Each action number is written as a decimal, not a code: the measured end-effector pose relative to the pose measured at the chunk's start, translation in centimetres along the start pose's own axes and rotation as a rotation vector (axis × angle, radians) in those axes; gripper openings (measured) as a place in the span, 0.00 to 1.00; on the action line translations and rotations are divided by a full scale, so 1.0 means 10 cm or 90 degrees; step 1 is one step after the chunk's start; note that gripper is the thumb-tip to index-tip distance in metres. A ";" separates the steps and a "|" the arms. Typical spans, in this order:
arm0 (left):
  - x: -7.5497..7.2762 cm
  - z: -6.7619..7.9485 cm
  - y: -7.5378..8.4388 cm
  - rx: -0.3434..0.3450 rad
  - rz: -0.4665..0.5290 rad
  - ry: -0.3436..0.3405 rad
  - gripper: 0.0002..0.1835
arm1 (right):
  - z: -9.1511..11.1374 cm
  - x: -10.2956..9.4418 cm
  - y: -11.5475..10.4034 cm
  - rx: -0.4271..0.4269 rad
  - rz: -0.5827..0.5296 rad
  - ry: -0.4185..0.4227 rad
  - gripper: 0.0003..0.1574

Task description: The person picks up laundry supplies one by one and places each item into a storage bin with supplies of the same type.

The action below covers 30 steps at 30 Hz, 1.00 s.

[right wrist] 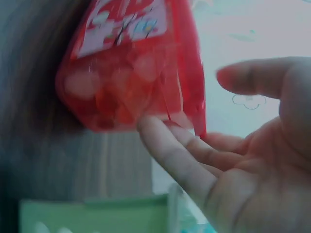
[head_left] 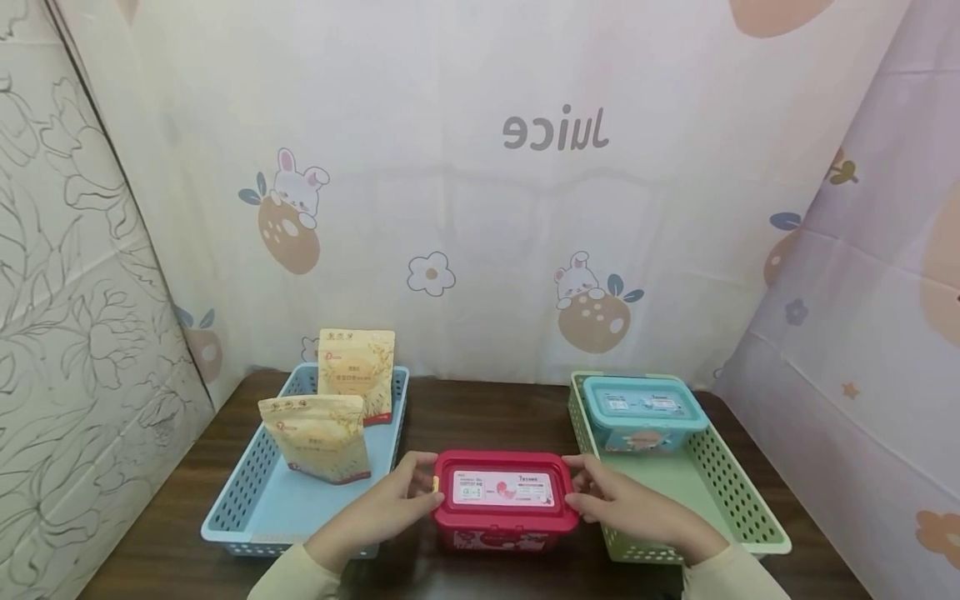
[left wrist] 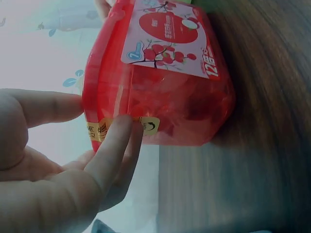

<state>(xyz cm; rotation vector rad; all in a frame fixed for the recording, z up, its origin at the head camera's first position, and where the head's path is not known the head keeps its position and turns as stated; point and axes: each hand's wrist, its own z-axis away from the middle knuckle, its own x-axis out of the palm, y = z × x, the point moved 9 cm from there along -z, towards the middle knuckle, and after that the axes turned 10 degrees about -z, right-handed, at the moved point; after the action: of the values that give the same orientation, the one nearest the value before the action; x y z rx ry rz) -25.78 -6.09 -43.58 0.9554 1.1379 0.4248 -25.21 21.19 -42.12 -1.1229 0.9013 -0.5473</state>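
A red lidded plastic box with a fruit-pattern label and rounded contents stands between both hands at the front of the table. My left hand holds its left end; in the left wrist view, the thumb meets the lid's edge and the fingers press the side over a yellow sticker. At the opposite end is my right hand. Its nearly straight fingers touch the box's side in the right wrist view, while the thumb stands apart from the lid.
To the left, a blue basket holds a front yellow pouch and a rear yellow pouch. A green basket on the right contains a turquoise lidded box at its back. A printed curtain hangs behind the dark wooden table.
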 end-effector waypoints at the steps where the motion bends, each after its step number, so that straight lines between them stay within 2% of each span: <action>1: 0.00 0.00 -0.01 -0.006 0.007 -0.002 0.34 | 0.01 0.00 0.02 0.008 -0.023 -0.002 0.40; 4: 0.02 0.00 -0.06 -0.026 0.030 -0.010 0.34 | 0.03 0.03 0.07 0.030 -0.088 -0.012 0.41; 8: 0.04 0.01 -0.09 -0.043 0.060 -0.025 0.34 | 0.04 0.06 0.09 0.049 -0.121 -0.023 0.41; 24: 0.12 0.01 -0.04 -0.018 0.163 -0.031 0.32 | 0.00 0.14 0.14 0.065 -0.202 0.002 0.36; 30: 0.11 -0.01 -0.06 -0.029 0.159 -0.019 0.31 | -0.02 0.13 0.17 0.057 -0.205 0.009 0.34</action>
<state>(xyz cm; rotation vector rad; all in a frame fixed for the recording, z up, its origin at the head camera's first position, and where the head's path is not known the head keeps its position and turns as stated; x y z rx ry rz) -25.51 -5.54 -44.70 1.0638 0.9817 0.6338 -24.78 20.66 -44.15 -1.1909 0.7039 -0.8530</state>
